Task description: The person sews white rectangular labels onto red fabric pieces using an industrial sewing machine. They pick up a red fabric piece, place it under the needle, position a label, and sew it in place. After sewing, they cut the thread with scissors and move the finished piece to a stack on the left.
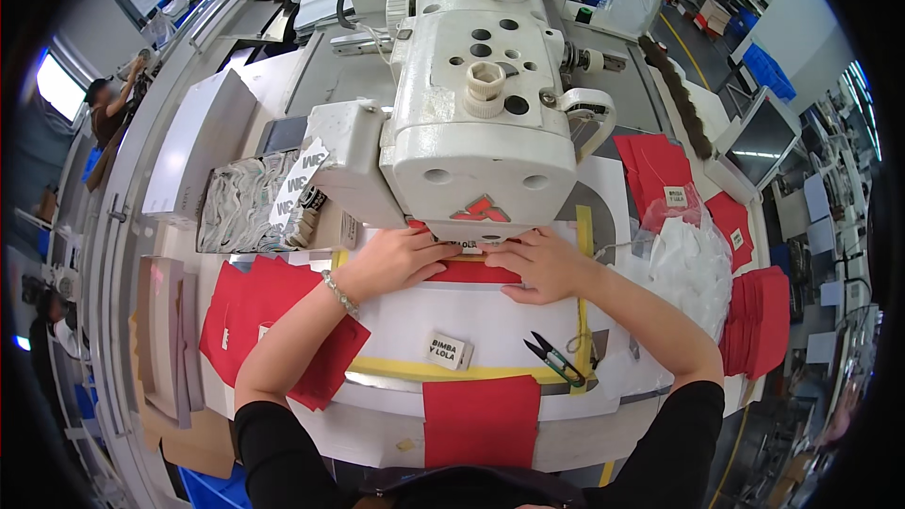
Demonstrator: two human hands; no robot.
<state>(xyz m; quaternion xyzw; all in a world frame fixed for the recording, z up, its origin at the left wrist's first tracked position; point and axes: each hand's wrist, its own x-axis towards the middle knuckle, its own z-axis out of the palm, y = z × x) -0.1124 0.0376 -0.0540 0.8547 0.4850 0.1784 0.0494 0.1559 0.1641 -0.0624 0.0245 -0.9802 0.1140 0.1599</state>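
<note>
A red fabric piece (476,271) lies under the head of a white sewing machine (481,151), with a small white label (468,247) on it, partly hidden by the machine. My left hand (401,262), a beaded bracelet at its wrist, rests flat on the cloth, fingertips beside the label's left end. From the other side my right hand (542,266) reaches in, fingers stretched over the fabric and near the label's right end. Closer to me sit a small stack of white labels (445,351) and green-handled thread snips (558,360). A red fabric piece (481,421) hangs over the table's front edge.
Red fabric piles lie at left (259,306) and right (757,320). A box of bundled labels (247,200) stands beside a white carton (200,137). White plastic bags (693,264) and a screen (762,146) are at right. Yellow tape (452,372) borders the work surface.
</note>
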